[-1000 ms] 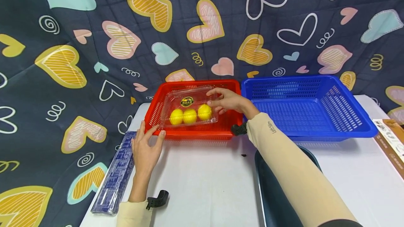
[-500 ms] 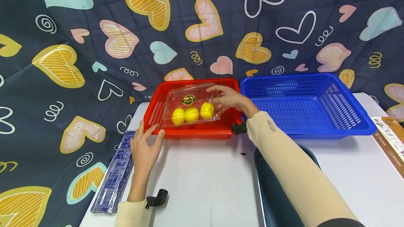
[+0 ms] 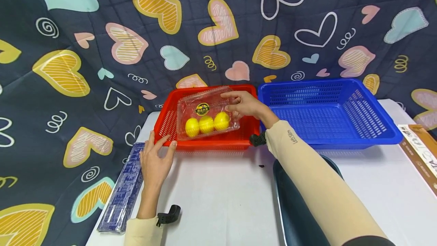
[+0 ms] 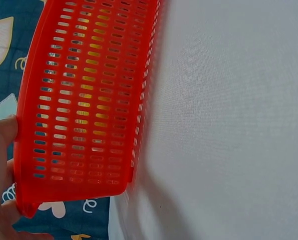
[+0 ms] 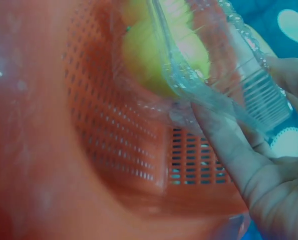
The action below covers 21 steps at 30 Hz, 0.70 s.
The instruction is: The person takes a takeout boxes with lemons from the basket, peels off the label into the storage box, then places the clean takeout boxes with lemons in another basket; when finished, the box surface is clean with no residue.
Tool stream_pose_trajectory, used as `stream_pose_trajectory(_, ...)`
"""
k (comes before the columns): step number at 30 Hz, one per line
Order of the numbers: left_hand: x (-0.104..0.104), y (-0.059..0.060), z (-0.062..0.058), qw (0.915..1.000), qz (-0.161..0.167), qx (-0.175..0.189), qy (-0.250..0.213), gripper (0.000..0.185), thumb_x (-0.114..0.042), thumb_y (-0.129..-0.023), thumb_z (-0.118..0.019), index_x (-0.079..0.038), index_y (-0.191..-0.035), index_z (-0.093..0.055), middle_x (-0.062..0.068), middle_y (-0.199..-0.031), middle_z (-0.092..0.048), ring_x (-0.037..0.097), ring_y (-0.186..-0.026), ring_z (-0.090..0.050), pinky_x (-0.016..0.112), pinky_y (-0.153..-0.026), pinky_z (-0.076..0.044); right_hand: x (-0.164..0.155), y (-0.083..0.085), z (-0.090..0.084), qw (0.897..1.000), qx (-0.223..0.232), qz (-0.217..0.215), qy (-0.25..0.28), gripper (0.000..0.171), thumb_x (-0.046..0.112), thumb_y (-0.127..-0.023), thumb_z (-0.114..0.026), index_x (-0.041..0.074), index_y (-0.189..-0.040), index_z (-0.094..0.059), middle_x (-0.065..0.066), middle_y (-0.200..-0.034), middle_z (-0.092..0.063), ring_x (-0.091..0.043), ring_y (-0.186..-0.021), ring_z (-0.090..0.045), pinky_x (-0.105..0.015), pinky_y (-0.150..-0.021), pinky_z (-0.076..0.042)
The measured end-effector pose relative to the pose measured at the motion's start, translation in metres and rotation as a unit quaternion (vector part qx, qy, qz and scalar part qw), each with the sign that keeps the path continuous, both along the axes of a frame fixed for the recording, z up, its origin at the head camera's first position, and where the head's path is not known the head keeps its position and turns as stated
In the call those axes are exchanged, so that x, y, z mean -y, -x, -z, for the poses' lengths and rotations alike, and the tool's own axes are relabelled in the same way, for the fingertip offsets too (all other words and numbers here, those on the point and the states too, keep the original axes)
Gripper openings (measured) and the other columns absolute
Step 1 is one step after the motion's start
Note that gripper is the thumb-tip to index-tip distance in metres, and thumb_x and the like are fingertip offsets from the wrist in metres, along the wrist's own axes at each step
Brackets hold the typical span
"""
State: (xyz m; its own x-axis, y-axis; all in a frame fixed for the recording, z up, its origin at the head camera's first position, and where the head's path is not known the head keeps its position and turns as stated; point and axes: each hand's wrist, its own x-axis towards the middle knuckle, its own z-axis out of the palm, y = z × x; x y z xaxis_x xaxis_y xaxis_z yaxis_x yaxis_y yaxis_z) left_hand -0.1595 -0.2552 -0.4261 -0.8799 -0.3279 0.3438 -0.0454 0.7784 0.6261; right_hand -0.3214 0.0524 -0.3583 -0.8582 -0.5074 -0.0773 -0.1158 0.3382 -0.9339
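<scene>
We see the right hand (image 3: 246, 105) pinching the right end of a clear clamshell box of lemons (image 3: 206, 115), its length running leftward over the red basket (image 3: 164, 124), whose near corner the left hand's (image 3: 154, 159) straight fingers touch.

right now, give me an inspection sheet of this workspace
surface: white table, bare in the middle
job's things: clear clamshell box with three yellow fruits, tilted above the red basket; blue basket beside it
clutter: blue wrapped packet at the table's left edge; printed card at the right edge; dark tray near the front
hands: right hand grips the box's right end; left hand rests on the red basket's front corner, fingers straight
cables: nothing seen
surroundings: dark cloth with hearts behind
</scene>
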Motion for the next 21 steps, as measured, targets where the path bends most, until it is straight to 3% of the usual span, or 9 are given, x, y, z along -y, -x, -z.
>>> stream_pose_trajectory(6,0.0,-0.001,-0.001,1.0,0.002,0.001,-0.004,0.046,-0.045,-0.095,-0.067,-0.018,-0.132,-0.07,0.013,-0.166,-0.033,0.052,-0.151,-0.028,0.075,-0.12,-0.01,-0.004,-0.002,-0.004,0.999,-0.002,0.009,0.041,0.057,0.004,-0.096,-0.067,0.014,-0.15,-0.052,-0.008,-0.073,-0.052,-0.019,-0.056,-0.059,-0.03,-0.063,-0.061)
stream_pose_trajectory(9,-0.001,-0.001,-0.001,1.0,0.001,0.003,-0.004,0.046,-0.045,-0.095,-0.067,-0.018,-0.132,-0.07,0.013,-0.166,-0.033,0.052,-0.151,-0.028,0.075,-0.12,-0.01,-0.007,-0.003,-0.006,0.998,-0.007,0.008,0.057,0.058,0.002,-0.096,-0.066,0.012,-0.151,-0.05,-0.015,-0.081,-0.062,-0.02,-0.056,-0.059,-0.029,-0.062,-0.061)
stream_pose_trajectory(16,-0.001,0.0,0.001,1.0,0.0,0.004,-0.003,0.047,-0.045,-0.095,-0.067,-0.018,-0.134,-0.069,0.012,-0.166,-0.033,0.053,-0.15,-0.028,0.074,-0.12,-0.01,-0.016,-0.011,-0.017,0.998,-0.038,0.018,0.046,0.058,0.006,-0.097,-0.067,0.019,-0.151,-0.051,-0.02,-0.104,-0.066,-0.019,-0.061,-0.064,-0.029,-0.062,-0.061)
stream_pose_trajectory(21,0.0,0.001,0.002,1.0,-0.003,0.001,0.002,0.047,-0.044,-0.095,-0.067,-0.017,-0.133,-0.069,0.013,-0.166,-0.033,0.055,-0.149,-0.029,0.074,-0.12,-0.011,-0.025,-0.02,-0.023,0.997,-0.071,0.028,0.033,0.056,0.007,-0.095,-0.068,0.019,-0.149,-0.054,-0.02,-0.108,-0.068,-0.02,-0.073,-0.071,-0.03,-0.064,-0.062)
